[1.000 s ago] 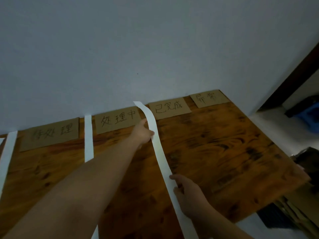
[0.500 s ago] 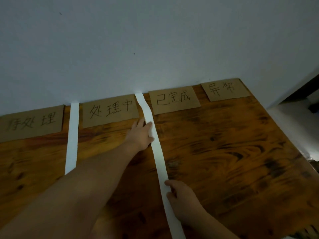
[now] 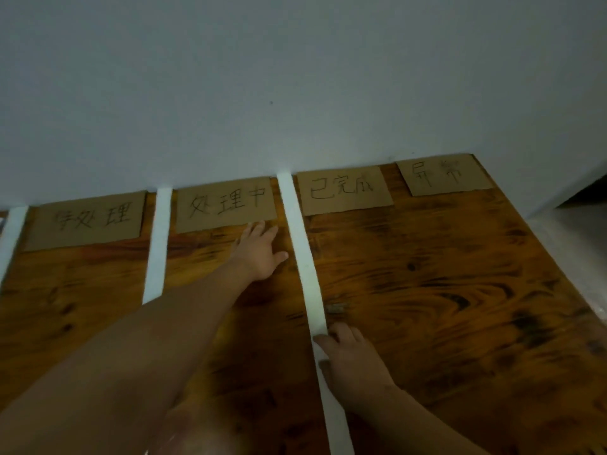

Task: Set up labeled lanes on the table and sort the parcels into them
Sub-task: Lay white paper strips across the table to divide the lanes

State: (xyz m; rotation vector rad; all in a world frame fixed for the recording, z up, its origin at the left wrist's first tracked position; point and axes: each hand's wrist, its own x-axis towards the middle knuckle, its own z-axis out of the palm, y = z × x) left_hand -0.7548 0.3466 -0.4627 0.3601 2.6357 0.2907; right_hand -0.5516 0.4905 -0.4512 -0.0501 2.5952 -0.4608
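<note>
Strip of long white paper (image 3: 303, 267) runs down the brown wooden worktop (image 3: 443, 290). Left hand (image 3: 259, 251) lies flat, fingers spread, just beside it. Right hand (image 3: 351, 359) rests on it, grip unclear.

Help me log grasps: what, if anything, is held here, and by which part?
The right hand grips the rightmost strip at its near stretch, fingers curled over it. The left hand lies flat on the table, holding nothing.

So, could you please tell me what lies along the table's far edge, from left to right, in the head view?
left strip → first label → middle strip → second label → right strip → third label → fourth label
</note>
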